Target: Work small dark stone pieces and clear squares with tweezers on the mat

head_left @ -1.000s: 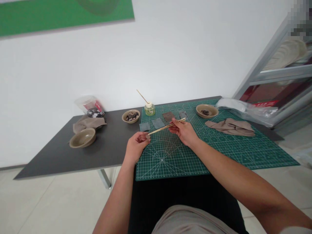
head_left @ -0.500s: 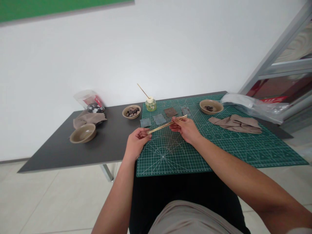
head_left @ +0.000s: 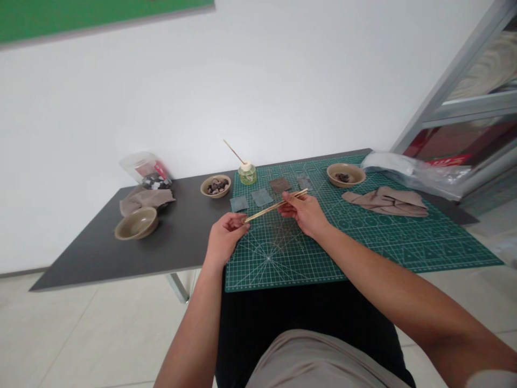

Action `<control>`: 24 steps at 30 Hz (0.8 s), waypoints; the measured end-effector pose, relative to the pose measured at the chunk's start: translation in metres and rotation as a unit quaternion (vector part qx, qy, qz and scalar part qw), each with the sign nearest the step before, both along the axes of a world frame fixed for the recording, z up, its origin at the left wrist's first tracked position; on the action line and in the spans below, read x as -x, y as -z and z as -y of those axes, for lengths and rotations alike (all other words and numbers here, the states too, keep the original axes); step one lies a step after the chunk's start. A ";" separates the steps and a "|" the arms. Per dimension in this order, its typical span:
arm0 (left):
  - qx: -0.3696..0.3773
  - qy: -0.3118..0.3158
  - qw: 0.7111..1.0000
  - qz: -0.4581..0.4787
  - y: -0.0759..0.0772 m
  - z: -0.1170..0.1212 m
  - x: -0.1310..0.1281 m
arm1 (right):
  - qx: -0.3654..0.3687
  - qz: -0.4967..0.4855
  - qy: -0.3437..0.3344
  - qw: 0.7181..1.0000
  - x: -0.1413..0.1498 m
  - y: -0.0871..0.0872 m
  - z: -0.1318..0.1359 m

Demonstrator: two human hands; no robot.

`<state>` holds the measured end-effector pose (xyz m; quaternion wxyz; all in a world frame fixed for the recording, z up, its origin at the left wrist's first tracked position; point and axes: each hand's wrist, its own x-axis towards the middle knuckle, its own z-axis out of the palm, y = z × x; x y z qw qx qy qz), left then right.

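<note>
A pair of light wooden chopsticks (head_left: 264, 211) spans my two hands above the green cutting mat (head_left: 283, 269). My right hand (head_left: 302, 212) is closed round their upper right part. At their lower left tips, the thumb and fingers of my left hand (head_left: 227, 234) pinch together; any small piece between them is too small to make out. Just beyond the chopsticks, several flat squares lie in a row: a grey-blue one (head_left: 239, 203), another grey-blue one (head_left: 262, 197), a brown one (head_left: 280, 185) and a grey one (head_left: 304, 182).
Dark and pinkish stones fill a bowl (head_left: 202, 189); a few dark pieces lie in the right bowl (head_left: 357, 175). At left are another bowl (head_left: 137, 223), a brown cloth (head_left: 141, 200) and a clear jar (head_left: 141, 164). A diffuser bottle (head_left: 247, 175), a second cloth (head_left: 388, 202) and plastic bag (head_left: 420, 172) stand around.
The whole view has shifted slightly, with the table's right side appearing a little further left. Both hands keep their hold on the chopsticks in nearly the same pose.
</note>
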<state>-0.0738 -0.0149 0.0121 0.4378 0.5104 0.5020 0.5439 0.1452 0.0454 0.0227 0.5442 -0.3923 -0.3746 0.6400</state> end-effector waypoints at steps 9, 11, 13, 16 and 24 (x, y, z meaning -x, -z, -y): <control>0.007 0.011 1.000 0.008 0.003 -0.001 0.002 | -0.012 0.005 -0.017 1.000 0.001 0.000 0.002; 0.006 0.014 1.000 0.012 0.004 -0.001 0.003 | -0.012 0.001 -0.006 1.000 0.001 0.000 0.002; 0.006 0.015 1.000 0.014 0.005 0.000 0.003 | -0.013 -0.006 0.005 1.000 0.002 0.001 0.002; 0.010 0.015 1.000 0.010 0.003 0.000 0.002 | -0.007 -0.009 -0.005 1.000 0.002 0.002 0.003; 0.014 0.001 1.000 0.018 0.000 0.002 0.002 | -0.115 0.009 0.072 0.991 -0.014 -0.047 -0.022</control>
